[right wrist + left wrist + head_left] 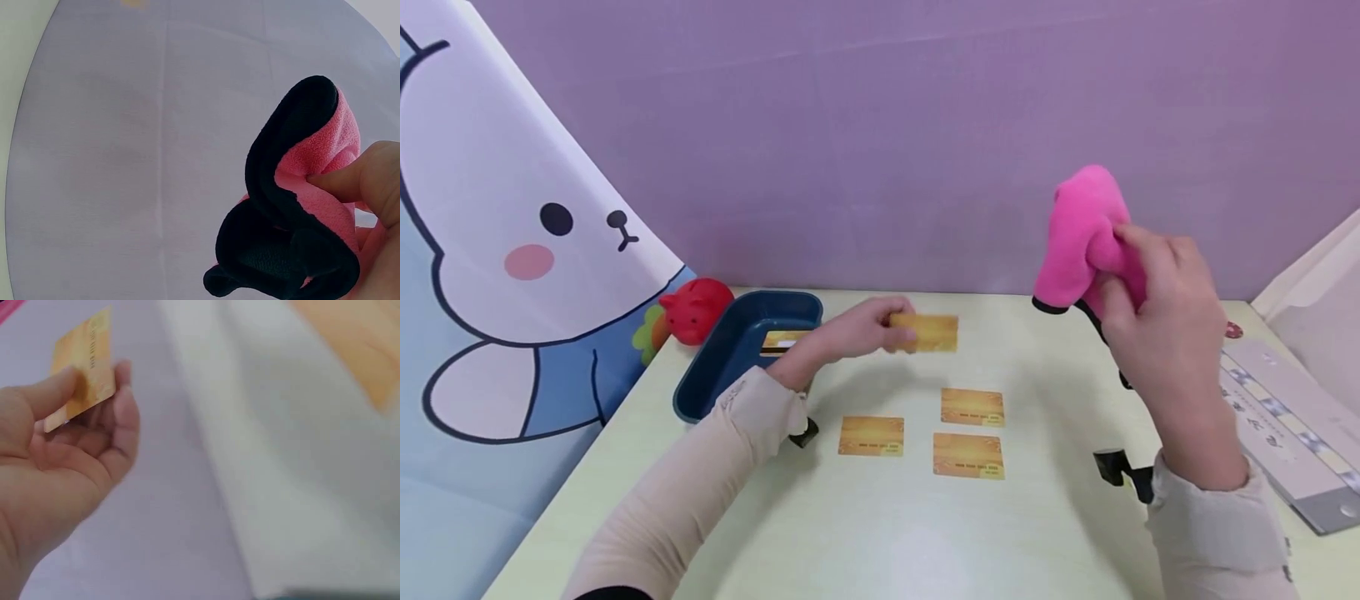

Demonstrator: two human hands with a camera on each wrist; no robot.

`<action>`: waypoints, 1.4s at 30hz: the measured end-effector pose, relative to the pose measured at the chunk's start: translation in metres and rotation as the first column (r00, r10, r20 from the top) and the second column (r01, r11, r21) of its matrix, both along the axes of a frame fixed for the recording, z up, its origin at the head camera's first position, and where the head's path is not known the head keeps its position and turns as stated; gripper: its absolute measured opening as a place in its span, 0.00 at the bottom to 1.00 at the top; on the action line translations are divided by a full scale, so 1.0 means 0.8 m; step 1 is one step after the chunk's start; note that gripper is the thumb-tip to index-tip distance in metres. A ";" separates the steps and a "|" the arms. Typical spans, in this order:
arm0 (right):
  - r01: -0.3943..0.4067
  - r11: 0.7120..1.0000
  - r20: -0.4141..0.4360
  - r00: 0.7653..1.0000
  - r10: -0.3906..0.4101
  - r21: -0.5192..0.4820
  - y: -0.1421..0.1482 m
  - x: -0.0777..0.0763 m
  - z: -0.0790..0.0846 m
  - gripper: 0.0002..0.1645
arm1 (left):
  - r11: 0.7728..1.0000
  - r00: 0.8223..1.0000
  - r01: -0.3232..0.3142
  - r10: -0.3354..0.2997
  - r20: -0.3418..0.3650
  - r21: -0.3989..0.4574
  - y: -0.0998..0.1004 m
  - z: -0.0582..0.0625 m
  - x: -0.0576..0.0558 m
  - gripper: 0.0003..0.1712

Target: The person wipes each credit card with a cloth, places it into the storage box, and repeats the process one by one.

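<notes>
My left hand [872,325] pinches a gold bank card [936,333] between thumb and fingers, raised over the far part of the table. The left wrist view shows the card [94,359] tilted, its printed number facing out. On the right, my right hand [1180,325] grips a pink fleece cloth item [1086,237] with black edging and holds it up above the table. In the right wrist view its folds and black inner side [294,125] show, with the thumb pressed into the pink. Three more gold cards lie flat: one at left [871,437], two at right [972,407] [968,456].
A dark blue tray [722,367] stands at the back left, partly behind my left arm, with a gold card [782,342] in it. Beside it sits a red piggy bank [696,310]. A flat grey-white box [1292,433] lies along the right edge. A purple backdrop [887,150] hangs behind.
</notes>
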State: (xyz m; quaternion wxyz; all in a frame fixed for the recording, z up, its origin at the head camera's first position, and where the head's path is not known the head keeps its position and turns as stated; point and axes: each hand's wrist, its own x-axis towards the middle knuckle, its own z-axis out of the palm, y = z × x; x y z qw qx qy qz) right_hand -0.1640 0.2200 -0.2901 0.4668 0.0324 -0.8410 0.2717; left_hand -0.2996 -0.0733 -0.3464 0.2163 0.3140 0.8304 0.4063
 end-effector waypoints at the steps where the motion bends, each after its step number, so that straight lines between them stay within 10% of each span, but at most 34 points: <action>1: 0.003 1.000 0.001 1.000 -0.003 -0.004 0.001 0.001 0.000 0.22 | 0.998 1.000 -0.005 0.005 0.002 0.068 0.004 0.007 0.003 0.08; 7: 0.015 0.999 0.001 1.000 -0.015 -0.048 0.008 0.009 0.002 0.22 | 0.918 0.990 -0.090 0.124 -0.064 0.387 0.037 0.044 0.027 0.23; 14: 0.045 0.994 -0.059 0.997 -0.051 -0.098 0.016 0.013 0.005 0.22 | 0.687 0.947 -0.172 0.314 -0.075 0.706 0.077 0.066 0.048 0.20; 17: 0.052 0.992 -0.065 0.996 -0.059 -0.111 0.016 0.015 0.006 0.22 | 0.631 0.943 -0.165 0.327 -0.067 0.758 0.085 0.067 0.055 0.20; 35: -0.051 0.998 -0.178 0.983 0.046 -0.022 0.002 0.031 0.009 0.19 | 0.705 0.913 -0.168 0.375 -0.161 0.690 0.103 0.043 0.082 0.21; 42: -0.096 0.995 -0.239 0.966 0.097 0.019 -0.010 0.030 0.010 0.19 | 0.690 0.921 -0.158 0.361 -0.147 0.706 0.114 0.046 0.088 0.23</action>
